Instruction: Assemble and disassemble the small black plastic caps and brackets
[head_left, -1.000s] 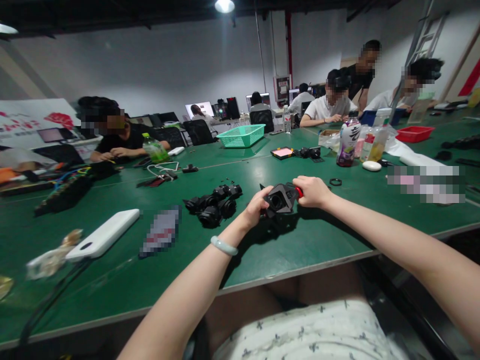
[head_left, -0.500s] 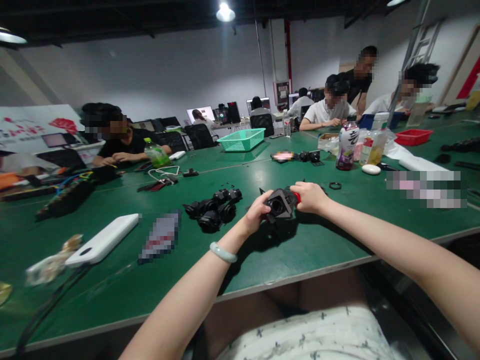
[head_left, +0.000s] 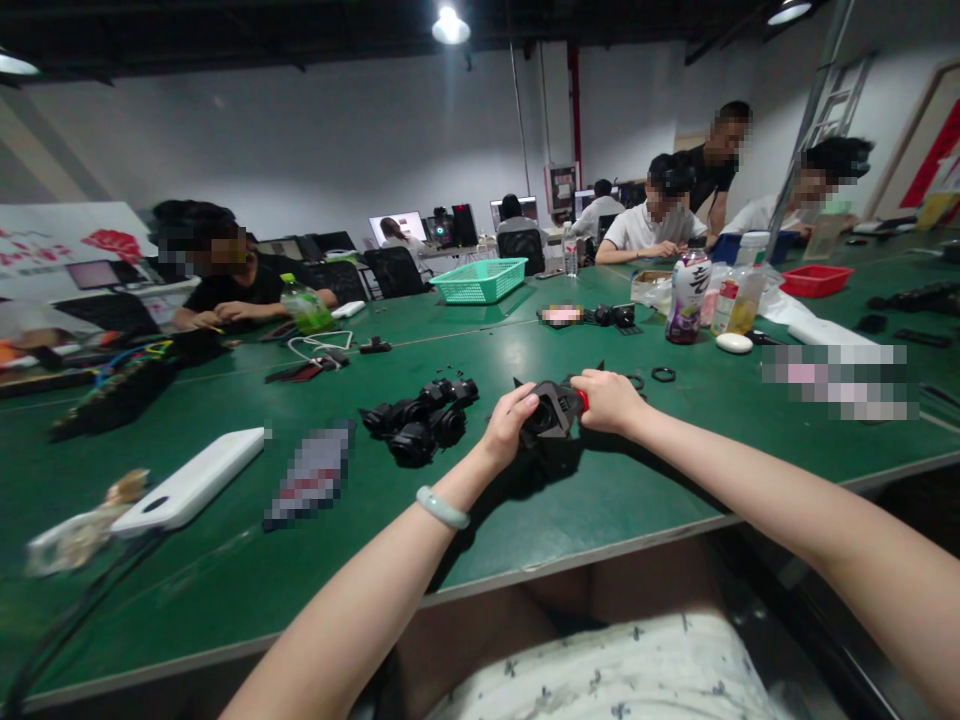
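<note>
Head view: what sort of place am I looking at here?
Probably a shared workshop or small assembly room with an office area. People sit around a long green table, a cluster of black parts lies on it, and lit monitors stand in the background.

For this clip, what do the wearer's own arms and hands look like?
Both forearms are bare, with no sleeves in view. The left hand and right hand wear no gloves. A smooth, rounded, pale grey-green bangle circles the left arm near the wrist; none shows on the right. No cables or markings are visible on either arm.
</note>
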